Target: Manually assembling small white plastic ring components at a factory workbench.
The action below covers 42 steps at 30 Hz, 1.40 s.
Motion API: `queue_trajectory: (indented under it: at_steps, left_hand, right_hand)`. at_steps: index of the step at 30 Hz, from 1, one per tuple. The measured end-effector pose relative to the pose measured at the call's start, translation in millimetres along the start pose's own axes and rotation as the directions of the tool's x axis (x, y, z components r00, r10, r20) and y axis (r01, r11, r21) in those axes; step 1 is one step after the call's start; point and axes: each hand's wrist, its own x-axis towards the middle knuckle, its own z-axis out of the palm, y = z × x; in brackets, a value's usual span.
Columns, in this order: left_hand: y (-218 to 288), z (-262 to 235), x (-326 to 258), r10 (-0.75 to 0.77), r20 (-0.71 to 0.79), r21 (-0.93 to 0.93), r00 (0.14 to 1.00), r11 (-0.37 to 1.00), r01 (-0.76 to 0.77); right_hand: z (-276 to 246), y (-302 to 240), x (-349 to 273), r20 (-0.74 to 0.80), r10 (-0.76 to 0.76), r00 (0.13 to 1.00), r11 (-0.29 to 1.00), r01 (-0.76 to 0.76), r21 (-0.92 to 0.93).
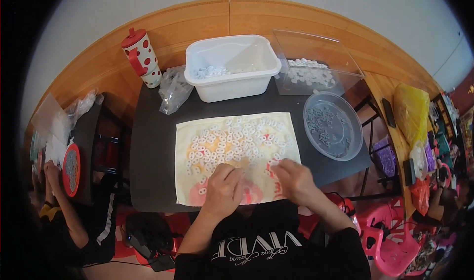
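Both hands' grip is curled shut on small white pieces (232, 142) at the cloth's (197, 193) near edge, left hand (223, 188) and right hand (295, 180) side by side; loose pieces spread just beyond, on the dark surface (153, 147).

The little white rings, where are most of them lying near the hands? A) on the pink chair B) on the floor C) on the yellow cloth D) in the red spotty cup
C: the little white rings are spread over the yellow cloth on the dark table, right in front of the left hand and the right hand.
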Motion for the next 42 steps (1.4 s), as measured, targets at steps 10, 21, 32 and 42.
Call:
queue_trajectory:
  at_steps: [10, 21, 32, 42]
  left_hand:
    - [5.0, 14.3, 1.9, -0.022, 0.077, -0.005, 0.997, 1.0, 0.022]
    - [5.8, 12.5, -6.1, -0.038, 0.123, -0.015, 0.992, 0.999, 0.04]
    - [5.5, 14.7, -6.1, -0.08, 0.125, 0.091, 0.989, 0.993, 0.069]
    - [4.8, 8.3, -7.0, -0.141, 0.055, -0.078, 0.989, 0.986, 0.145]
  right_hand:
    - [-8.1, 39.1, -17.8, -0.084, 0.255, 0.963, 0.905, -0.268, -0.331]
    - [4.7, 9.1, -8.4, -0.096, 0.314, 0.944, 0.949, -0.315, 0.012]
    - [7.6, 8.2, 2.5, -0.028, 0.302, 0.953, 0.947, -0.304, -0.101]
    - [32.1, -30.3, 17.5, -0.126, 0.214, 0.969, 0.891, -0.141, 0.431]
